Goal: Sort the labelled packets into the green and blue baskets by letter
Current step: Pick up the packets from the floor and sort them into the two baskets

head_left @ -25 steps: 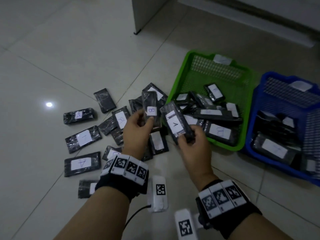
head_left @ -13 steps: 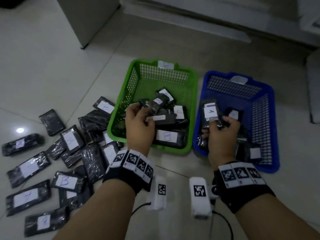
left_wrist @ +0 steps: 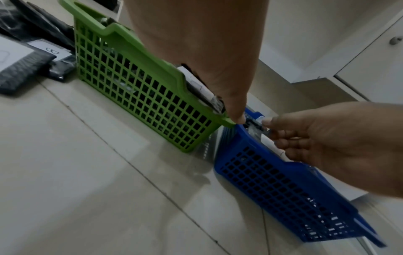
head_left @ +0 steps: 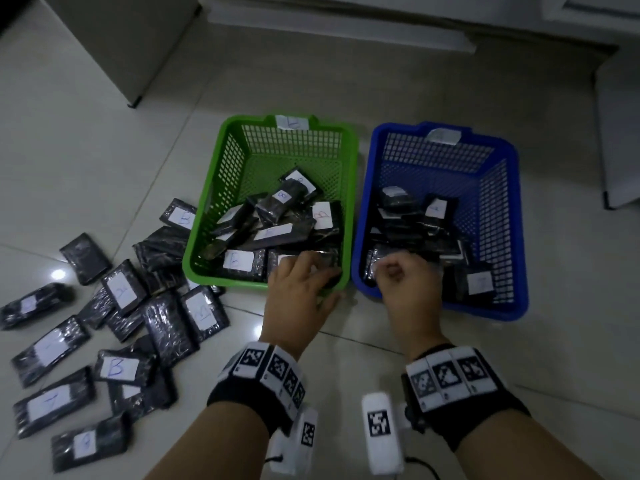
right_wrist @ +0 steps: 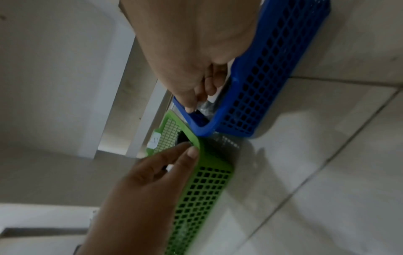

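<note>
The green basket (head_left: 194, 268) (left_wrist: 130, 96) (right_wrist: 202, 189) holds several black packets with white labels (head_left: 239, 261), some marked B. Beside it on the right, the blue basket (head_left: 519, 237) (left_wrist: 272, 181) (right_wrist: 261, 86) holds several more (head_left: 479, 282). My left hand (head_left: 301, 282) (right_wrist: 152, 172) hangs over the green basket's near right corner with fingers spread, thumb on the rim, holding nothing. My right hand (head_left: 401, 275) (left_wrist: 327, 138) (right_wrist: 191, 43) is over the blue basket's near left corner, fingers curled down onto a packet (right_wrist: 205, 107). Whether it still pinches that packet is unclear.
Many loose packets (head_left: 117, 292) lie on the tiled floor left of the green basket, some marked A, some B. A cabinet corner (head_left: 131, 46) stands at the back left. White furniture (head_left: 620, 133) stands at the right. Bare tile lies in front of both baskets.
Both hands carried a packet from the floor pile to the baskets. The left hand has let its B packet go in the green basket. The right hand has lowered its A packet into the blue basket.
</note>
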Demonstrator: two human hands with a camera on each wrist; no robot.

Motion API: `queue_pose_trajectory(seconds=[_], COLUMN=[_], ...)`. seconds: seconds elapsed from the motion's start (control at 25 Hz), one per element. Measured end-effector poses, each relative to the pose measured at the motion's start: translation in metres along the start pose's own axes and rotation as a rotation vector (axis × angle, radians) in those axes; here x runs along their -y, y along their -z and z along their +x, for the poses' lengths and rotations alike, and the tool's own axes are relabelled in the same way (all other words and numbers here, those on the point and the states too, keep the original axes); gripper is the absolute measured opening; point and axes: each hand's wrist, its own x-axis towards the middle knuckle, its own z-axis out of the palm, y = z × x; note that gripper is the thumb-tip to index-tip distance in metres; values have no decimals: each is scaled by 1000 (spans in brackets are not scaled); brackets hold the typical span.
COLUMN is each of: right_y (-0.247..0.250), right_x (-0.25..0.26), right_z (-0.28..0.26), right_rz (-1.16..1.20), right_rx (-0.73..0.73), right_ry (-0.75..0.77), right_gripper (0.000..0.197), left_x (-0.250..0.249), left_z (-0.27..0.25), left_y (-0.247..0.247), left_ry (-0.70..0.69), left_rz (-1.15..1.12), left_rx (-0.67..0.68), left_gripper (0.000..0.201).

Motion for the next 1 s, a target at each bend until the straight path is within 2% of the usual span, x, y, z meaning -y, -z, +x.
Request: queue_pose_trajectory(seconds=[0.08, 0.24, 0.32, 0.48, 0.64, 0.72, 0.84, 0.92, 1.0], right_y=[0, -7, -7, -9, -39, -68, -115, -153, -183], right_x=[-5, -7, -2, 12, 37, 51, 66, 75, 83], right_z=[-15, -21, -25, -47, -85, -102, -115, -119, -120], right_rz=[-88, -164, -166, -251, -232, -180, -167, -173, -190], right_rx=[99, 157, 152, 171, 303, 390, 479, 530, 547], right_ry=[96, 95, 108, 95, 113, 102, 75, 29, -41], right_gripper=[6, 11, 12, 21, 22, 25, 30, 32, 32], left_x=[-1, -2, -3, 10, 57, 98, 153, 181, 196], left_z=[-3, -4, -11, -33, -62, -82, -101, -107, -111], left_y=[-4, -6, -3, 11, 38, 51, 66, 71, 71], left_ry=[-2, 87, 106, 57, 149, 279, 567, 804, 923], left_rz=[-16, -43, -51, -64, -51, -39, -4, 25, 37], left_rx=[59, 104, 97, 64, -28, -35, -33, 50, 151], left_gripper=[29, 25, 24, 30, 28, 26, 30, 49, 71])
